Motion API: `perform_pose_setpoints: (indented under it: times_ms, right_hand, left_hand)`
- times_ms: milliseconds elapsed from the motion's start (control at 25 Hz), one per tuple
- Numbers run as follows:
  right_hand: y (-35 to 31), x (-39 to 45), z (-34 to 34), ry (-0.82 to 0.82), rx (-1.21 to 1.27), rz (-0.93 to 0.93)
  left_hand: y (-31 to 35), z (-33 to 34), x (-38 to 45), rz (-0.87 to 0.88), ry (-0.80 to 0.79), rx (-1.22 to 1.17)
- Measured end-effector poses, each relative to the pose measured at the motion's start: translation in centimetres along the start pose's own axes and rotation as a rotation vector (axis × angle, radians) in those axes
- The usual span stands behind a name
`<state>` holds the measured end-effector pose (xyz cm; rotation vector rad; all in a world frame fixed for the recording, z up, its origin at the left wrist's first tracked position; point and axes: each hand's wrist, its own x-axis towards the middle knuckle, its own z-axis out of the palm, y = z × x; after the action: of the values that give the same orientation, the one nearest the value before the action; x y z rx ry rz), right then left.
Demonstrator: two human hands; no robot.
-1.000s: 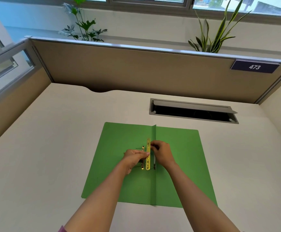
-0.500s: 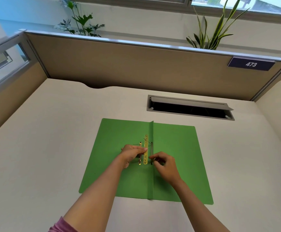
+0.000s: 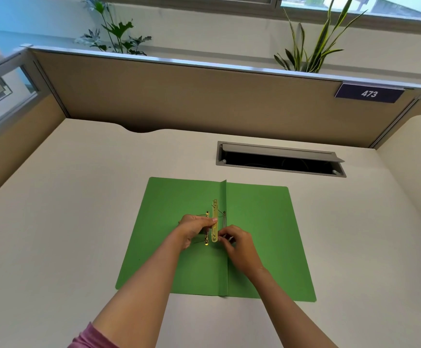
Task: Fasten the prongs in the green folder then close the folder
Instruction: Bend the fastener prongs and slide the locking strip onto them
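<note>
The green folder [image 3: 259, 234] lies open and flat on the desk, its spine fold running toward me. A brass fastener bar [image 3: 214, 217] stands along the spine, with thin metal prongs beside it. My left hand [image 3: 193, 228] pinches the bar at its middle from the left. My right hand [image 3: 234, 241] has its fingertips closed on the near end of the bar, where a prong sits. A second brass strip [image 3: 206, 241] lies partly hidden under my left hand.
The cream desk [image 3: 79, 222] is walled by tan partitions. An open grey cable slot [image 3: 279, 159] is set in the desk behind the folder on the right. Two potted plants [image 3: 307, 46] stand beyond the partition.
My right hand has slid from the far end of the bar down to its near end. My left hand has kept its grip on the bar. The view has shifted slightly.
</note>
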<state>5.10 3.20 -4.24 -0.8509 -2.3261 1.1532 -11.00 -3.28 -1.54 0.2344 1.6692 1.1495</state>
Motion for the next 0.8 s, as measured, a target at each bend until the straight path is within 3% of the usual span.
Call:
perform_pose_setpoints:
  times_ms: [800]
  right_hand:
    - [0.15, 0.0, 0.57, 0.033, 0.065, 0.036]
  left_hand:
    - [0.21, 0.29, -0.29, -0.007, -0.001, 0.004]
